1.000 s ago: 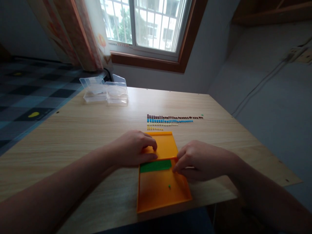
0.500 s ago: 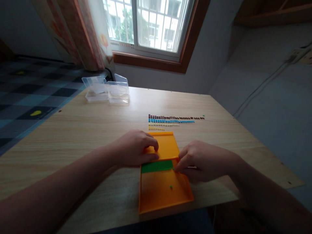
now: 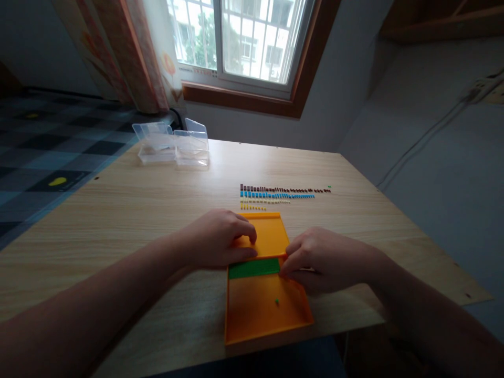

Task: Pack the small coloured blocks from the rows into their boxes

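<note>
An orange tray (image 3: pixel 260 325) with a raised crossbar lies near the table's front edge. Across it, just below the crossbar, runs a green strip of small bricks (image 3: pixel 254 269). My left hand (image 3: pixel 220 237) is closed over the tray's left side, its thumb by the crossbar and its fingers curled into the upper part. My right hand (image 3: pixel 325 260) pinches at the strip's right end, against the tray's right wall. Whatever its fingertips hold is hidden. One tiny green piece (image 3: pixel 276 302) lies loose in the tray's lower part.
Beyond the tray, small pieces lie sorted in rows: dark brown (image 3: pixel 271 189), blue (image 3: pixel 271 195), cream (image 3: pixel 263 201) and yellow (image 3: pixel 252 207). A tiny green piece (image 3: pixel 329 186) sits at the brown row's end. Clear plastic boxes (image 3: pixel 191 157) with raised lids stand at the back left.
My right fingertips have shifted very slightly left, closer against the end of the green strip. My left hand and the tray stay in place.
</note>
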The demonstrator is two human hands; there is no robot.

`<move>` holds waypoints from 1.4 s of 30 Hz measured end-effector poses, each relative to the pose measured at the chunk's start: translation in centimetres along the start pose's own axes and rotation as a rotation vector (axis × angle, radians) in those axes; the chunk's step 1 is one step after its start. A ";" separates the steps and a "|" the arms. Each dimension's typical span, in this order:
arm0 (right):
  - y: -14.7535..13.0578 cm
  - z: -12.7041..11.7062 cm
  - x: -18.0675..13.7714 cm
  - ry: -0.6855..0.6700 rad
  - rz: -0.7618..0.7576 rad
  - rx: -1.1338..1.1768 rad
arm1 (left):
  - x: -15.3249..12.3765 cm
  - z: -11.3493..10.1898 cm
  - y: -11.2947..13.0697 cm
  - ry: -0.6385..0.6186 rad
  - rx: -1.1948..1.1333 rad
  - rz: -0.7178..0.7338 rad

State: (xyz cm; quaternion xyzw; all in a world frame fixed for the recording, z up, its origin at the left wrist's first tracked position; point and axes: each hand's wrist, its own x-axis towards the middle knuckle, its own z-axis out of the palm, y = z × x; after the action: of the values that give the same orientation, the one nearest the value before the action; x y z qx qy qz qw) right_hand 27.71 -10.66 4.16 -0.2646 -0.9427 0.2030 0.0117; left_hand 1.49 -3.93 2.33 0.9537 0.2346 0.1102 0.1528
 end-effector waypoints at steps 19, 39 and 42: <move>-0.1 -0.1 -0.2 -0.005 -0.069 0.113 | -0.1 0.1 -0.2 -0.013 0.014 -0.008; -1.1 0.6 -0.3 -0.084 -0.116 0.050 | 0.0 0.0 -0.1 -0.036 0.017 -0.016; -1.1 0.6 -0.3 -0.058 -0.122 0.067 | 0.0 -0.1 -0.1 -0.031 0.015 -0.017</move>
State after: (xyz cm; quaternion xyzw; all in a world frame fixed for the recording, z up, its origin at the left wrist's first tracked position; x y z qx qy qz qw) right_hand 27.32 -11.91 4.11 -0.2003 -0.9496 0.2409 0.0055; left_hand 1.44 -3.86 2.38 0.9543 0.2412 0.0925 0.1499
